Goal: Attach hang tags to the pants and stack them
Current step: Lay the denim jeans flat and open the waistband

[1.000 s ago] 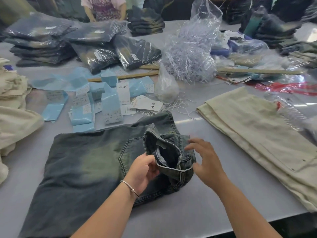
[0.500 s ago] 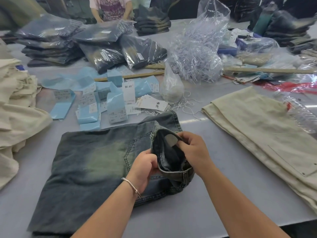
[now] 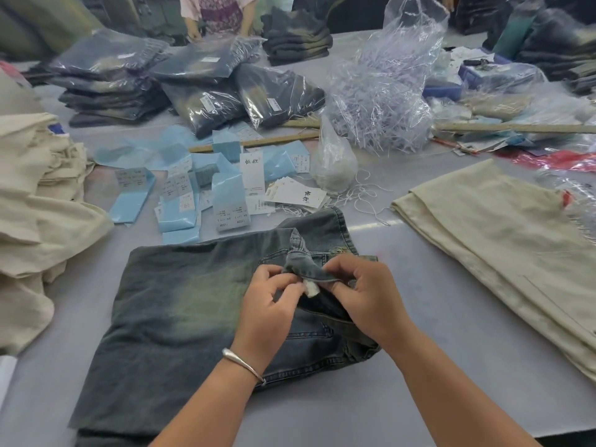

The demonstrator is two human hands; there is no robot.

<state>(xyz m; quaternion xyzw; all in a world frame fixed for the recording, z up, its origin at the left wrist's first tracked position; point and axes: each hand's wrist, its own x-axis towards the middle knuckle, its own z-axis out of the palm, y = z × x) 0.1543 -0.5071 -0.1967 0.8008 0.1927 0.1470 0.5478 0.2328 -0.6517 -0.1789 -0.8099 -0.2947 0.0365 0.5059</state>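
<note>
Tagging is judged to be the step in hand, at its preparing stage: the folded, faded blue-green denim pants (image 3: pixel 180 317) lie flat at the near middle of the grey surface (image 3: pixel 419 366), and their waistband is turned up between both hands so that a small white sewn-in label (image 3: pixel 311 289) is laid bare. No hang tag is yet seen on the pants. The white printed card hang tags (image 3: pixel 298 195) lie in a loose heap just beyond the pants, with a clear bag of white strings (image 3: pixel 335 162) just to their right.

A tag and a string would next have to be fetched from that far heap, so one hand must be freed while the waistband is kept turned up by the other.

The left hand (image 3: pixel 267 308) is curled, its fingertips pinching the waistband edge beside the label. The right hand (image 3: pixel 364 295) is likewise closed on the folded waistband, thumb and fingers gripping the denim.
</note>
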